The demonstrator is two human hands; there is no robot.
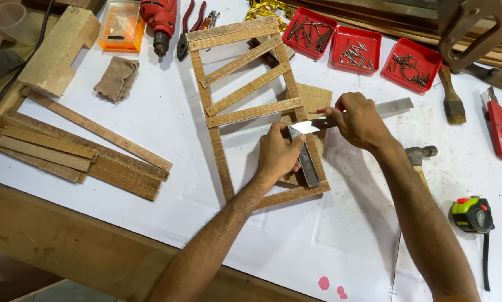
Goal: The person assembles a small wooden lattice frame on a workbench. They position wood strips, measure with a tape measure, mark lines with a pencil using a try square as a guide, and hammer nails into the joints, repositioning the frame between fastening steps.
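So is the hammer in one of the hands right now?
No, the hammer lies on the table by the right forearm, while the left hand presses a square to the frame and the right hand holds a pencil.

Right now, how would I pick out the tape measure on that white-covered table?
Start at the white-covered table and go to its right edge, past the wooden slatted frame. Below the wooden-handled hammer lies the black-and-lime tape measure, the only lime-green thing there, its strap trailing down.

Orange plastic case [120, 25] lies top left.
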